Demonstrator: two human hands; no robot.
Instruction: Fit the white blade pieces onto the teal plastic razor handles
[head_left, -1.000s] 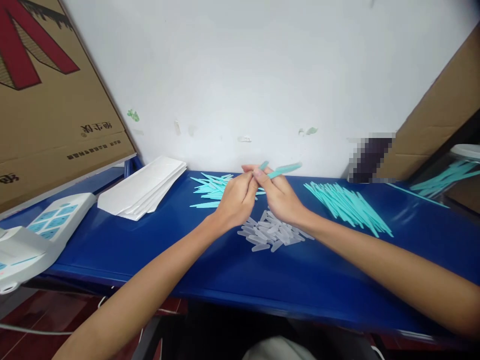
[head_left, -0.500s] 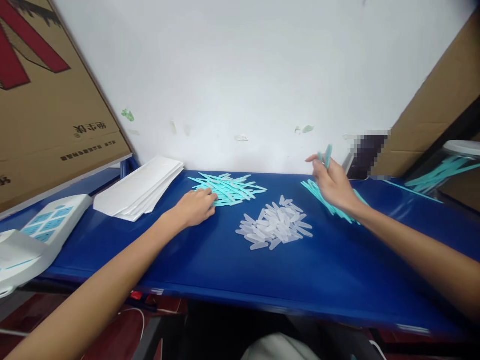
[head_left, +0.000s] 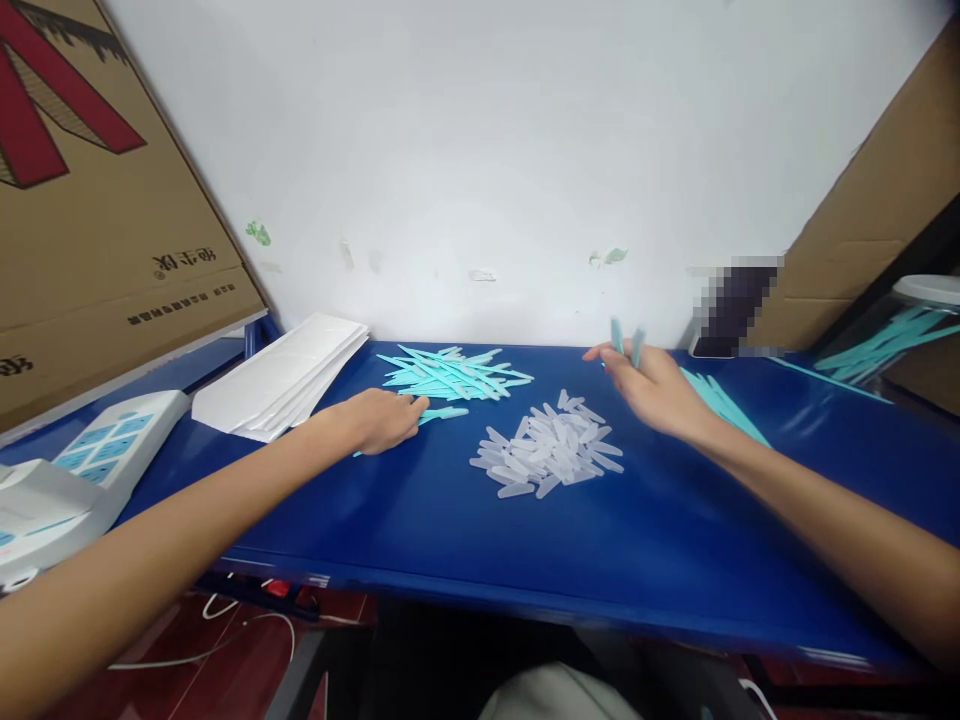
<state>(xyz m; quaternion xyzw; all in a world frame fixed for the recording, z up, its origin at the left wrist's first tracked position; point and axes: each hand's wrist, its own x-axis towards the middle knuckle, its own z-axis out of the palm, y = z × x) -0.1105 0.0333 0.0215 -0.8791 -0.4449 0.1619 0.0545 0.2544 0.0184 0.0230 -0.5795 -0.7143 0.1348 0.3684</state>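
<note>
On the blue table [head_left: 465, 540] lie a loose heap of turquoise plastic sticks [head_left: 454, 375], a pile of small clear caps [head_left: 547, 450] and a tidy row of turquoise sticks [head_left: 724, 400] at the right. My left hand [head_left: 379, 420] rests at the near edge of the loose heap, fingers closed on one turquoise stick [head_left: 442, 412] that lies flat. Just right of the caps, my right hand [head_left: 649, 385] is raised and pinches two turquoise sticks that point upward.
A stack of white sleeves [head_left: 281, 375] lies at the left. A white scale with blue keys [head_left: 67, 480] sits at the far left. Cardboard boxes [head_left: 97, 190] lean on both sides. A container with more turquoise sticks [head_left: 885, 345] stands at the far right.
A second ago both hands met above the caps. They parted: the left went to the loose heap and drew out a stick, the right swung to the right row and has come back toward the caps.
</note>
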